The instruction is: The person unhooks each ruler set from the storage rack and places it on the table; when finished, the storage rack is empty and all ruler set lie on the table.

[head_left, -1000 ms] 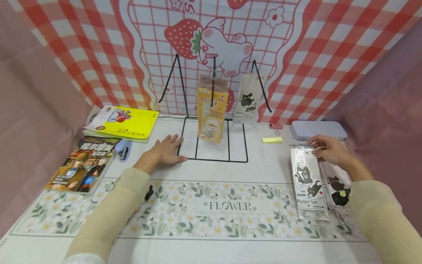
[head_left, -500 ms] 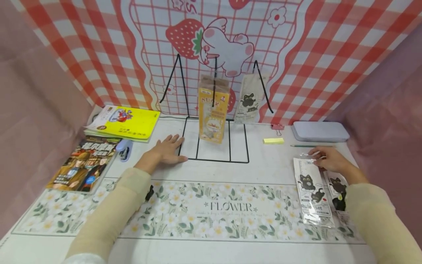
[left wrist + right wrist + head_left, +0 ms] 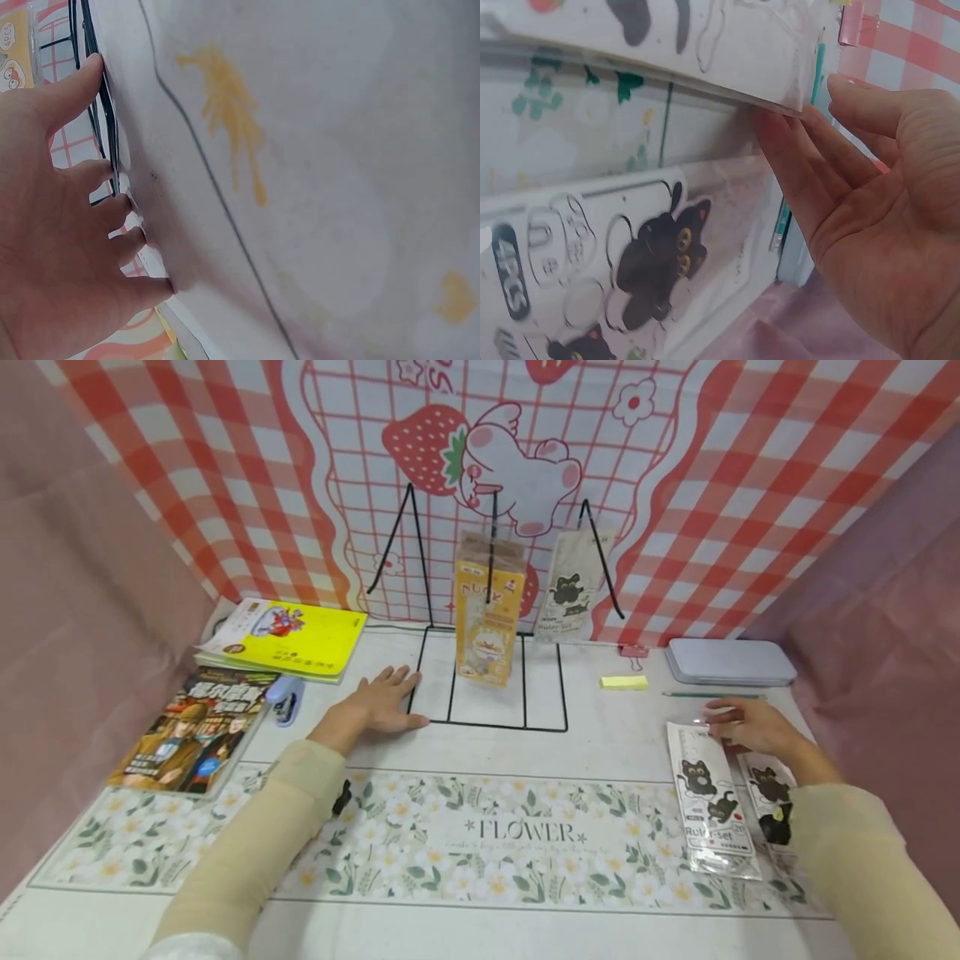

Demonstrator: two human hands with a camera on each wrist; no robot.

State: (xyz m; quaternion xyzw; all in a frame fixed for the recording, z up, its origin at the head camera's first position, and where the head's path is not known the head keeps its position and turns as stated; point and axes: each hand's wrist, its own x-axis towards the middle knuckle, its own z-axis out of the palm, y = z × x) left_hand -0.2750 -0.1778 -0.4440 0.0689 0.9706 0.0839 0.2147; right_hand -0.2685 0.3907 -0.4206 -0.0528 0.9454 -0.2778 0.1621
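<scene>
My right hand [image 3: 753, 731] holds a clear-wrapped ruler set [image 3: 708, 793] by its upper right corner, its fingers and thumb at the edge. In the right wrist view this packet stands a little off the table. A second ruler set [image 3: 768, 802] lies to the right, partly under my forearm in the head view. My left hand [image 3: 378, 700] is spread flat on the table, its fingertips at the left side of a black wire rack [image 3: 543, 728]. From the rack hang a yellow duck package [image 3: 498, 647] in the middle and another ruler set [image 3: 566, 589] on the right arm.
Notebooks [image 3: 315, 639], a magazine [image 3: 180, 727] and a purple stapler [image 3: 285, 697] lie at the left. At the back right are a pencil case [image 3: 731, 662], a pencil [image 3: 686, 695], yellow sticky notes [image 3: 624, 682] and a pink binder clip [image 3: 633, 652]. A flowered mat [image 3: 420, 835] crosses the front.
My right hand has drawn the ruler set slightly toward me and to the right, uncovering the pencil. The left hand stays in place at the rack.
</scene>
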